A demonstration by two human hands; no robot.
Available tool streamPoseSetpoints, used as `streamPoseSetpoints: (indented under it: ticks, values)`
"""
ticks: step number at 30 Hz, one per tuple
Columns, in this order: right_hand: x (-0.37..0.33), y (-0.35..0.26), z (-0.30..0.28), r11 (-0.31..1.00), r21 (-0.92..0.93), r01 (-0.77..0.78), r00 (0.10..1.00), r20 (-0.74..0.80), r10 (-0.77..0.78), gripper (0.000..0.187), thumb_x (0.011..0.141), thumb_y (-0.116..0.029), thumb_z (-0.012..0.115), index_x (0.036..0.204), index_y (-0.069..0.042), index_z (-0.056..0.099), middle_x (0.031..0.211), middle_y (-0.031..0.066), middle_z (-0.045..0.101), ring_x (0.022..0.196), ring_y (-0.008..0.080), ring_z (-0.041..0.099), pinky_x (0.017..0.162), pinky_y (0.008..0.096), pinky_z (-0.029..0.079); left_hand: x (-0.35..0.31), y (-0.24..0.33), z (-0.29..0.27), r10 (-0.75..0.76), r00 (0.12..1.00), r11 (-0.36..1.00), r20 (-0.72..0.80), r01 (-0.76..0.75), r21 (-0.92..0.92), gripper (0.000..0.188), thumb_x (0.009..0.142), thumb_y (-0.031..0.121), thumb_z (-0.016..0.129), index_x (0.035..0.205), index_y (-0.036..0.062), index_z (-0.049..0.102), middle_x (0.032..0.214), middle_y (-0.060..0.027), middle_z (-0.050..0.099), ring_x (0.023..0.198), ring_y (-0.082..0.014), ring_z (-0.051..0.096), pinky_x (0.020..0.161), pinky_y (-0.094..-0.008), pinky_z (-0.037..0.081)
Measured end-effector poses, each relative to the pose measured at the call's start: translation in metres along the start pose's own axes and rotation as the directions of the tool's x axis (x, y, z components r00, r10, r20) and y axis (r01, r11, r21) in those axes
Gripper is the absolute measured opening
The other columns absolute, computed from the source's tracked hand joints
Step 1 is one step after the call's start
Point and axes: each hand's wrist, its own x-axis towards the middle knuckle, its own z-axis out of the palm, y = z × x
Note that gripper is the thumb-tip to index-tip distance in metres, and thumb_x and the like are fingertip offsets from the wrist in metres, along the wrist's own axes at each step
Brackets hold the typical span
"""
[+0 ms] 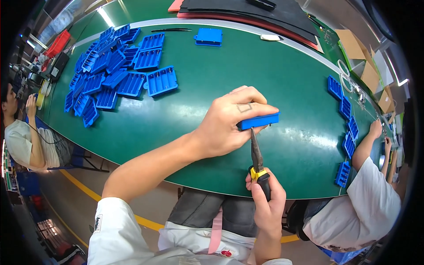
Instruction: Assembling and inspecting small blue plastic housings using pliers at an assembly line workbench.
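Left hand (pixel 226 121) grasping shallow blue plastic box (pixel 261 120), thumb and fingers pinched about it, above glossy green tabletop (pixel 300 154). Right hand (pixel 271 203) wrapped round black-and-yellow handles of long-nosed dark metal pliers (pixel 256 152), tip at box's near edge; whether touching, cannot tell. Step in hand, likely: plier work on that edge. Next move seems to call for steady box, fine tip control. Left: heaped blue slotted plastic trays (pixel 161 81), rigid, rectangular, walled into parallel channels.
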Motion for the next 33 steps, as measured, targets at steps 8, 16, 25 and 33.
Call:
streamPoseSetpoints:
  ticks: [8,16,25,33]
  values:
    - [0.003,-0.003,-0.006,0.998,-0.044,0.036,0.995,0.097,-0.032,0.008,0.085,0.004,0.057,0.092,0.007,0.059,0.099,0.0139,0.062,0.088,0.0174,0.06,0.079,0.028,0.047,0.012,-0.006,-0.027,-0.026,1.0,0.994,-0.017,0.028,0.103,0.036,0.068,-0.003,0.074,0.102,0.008,0.072,0.091,-0.0073,0.064,0.08,-0.0205,0.062,0.069,-0.0293,0.05]
    - [-0.017,0.008,-0.02,0.966,0.257,-0.033,0.998,-0.049,0.047,0.016,0.086,0.004,0.054,0.101,0.008,0.059,0.104,0.0135,0.061,0.09,0.0173,0.06,0.08,0.0281,0.049,0.028,0.009,-0.044,0.12,0.965,0.908,0.232,-0.202,0.368,0.055,0.055,-0.009,0.068,0.106,0.0089,0.066,0.091,-0.0054,0.063,0.091,-0.0264,0.06,0.08,-0.0365,0.047]
    - [-0.008,0.012,-0.013,0.934,0.356,0.024,0.992,-0.122,0.021,0.019,0.089,0.001,0.054,0.106,0.008,0.057,0.104,0.0133,0.061,0.09,0.0166,0.061,0.085,0.0302,0.05,0.019,0.012,-0.035,-0.023,0.994,0.99,0.102,0.009,0.143,0.045,0.056,-0.006,0.073,0.096,0.0077,0.062,0.087,-0.009,0.056,0.084,-0.025,0.058,0.076,-0.0348,0.05]
    - [-0.003,0.004,-0.007,0.976,0.211,0.048,0.995,-0.1,-0.027,0.009,0.085,0.001,0.054,0.086,0.008,0.059,0.102,0.0151,0.06,0.093,0.0233,0.061,0.085,0.0365,0.051,0.01,0.012,-0.011,-0.111,0.986,0.99,0.122,0.12,-0.068,0.032,0.068,-0.002,0.076,0.091,0.003,0.055,0.096,-0.0122,0.06,0.09,-0.0267,0.062,0.079,-0.0344,0.051]
